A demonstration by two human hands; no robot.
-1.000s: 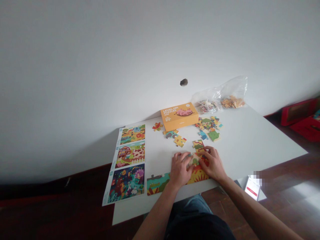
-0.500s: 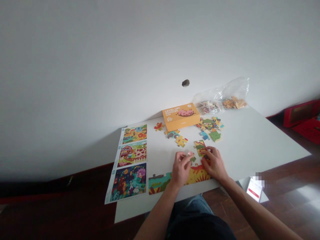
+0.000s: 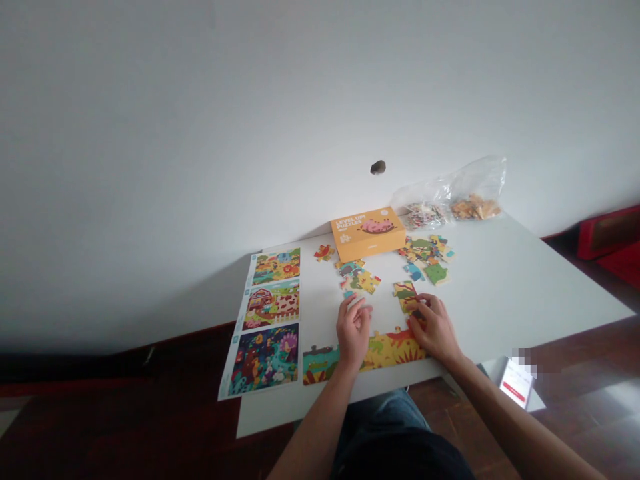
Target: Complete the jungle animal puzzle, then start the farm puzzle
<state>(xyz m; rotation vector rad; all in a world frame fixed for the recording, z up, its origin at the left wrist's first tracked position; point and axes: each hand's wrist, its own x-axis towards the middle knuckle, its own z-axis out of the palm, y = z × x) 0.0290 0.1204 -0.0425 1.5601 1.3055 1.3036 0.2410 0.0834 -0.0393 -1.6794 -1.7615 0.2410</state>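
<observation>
Joined along the near side of the table [image 3: 525, 287]: a puzzle row [image 3: 395, 350], with a column [image 3: 404, 297] reaching far from its right end. On that column, right hand [image 3: 436, 331] with bent fingers, pinch or press impossible to tell. Across the row, left hand [image 3: 353, 332] half-curled, seemingly holding nothing, just beside loose pieces [image 3: 369, 281]. Likely partway, with those and a far heap [image 3: 425, 249] unjoined.

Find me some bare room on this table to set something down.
The table is barest on its right, beyond the right hand and below the bags. A smaller patch lies between the sheet and left hand, above the joined strip. It's crowded around the box, among loose pieces.
</observation>
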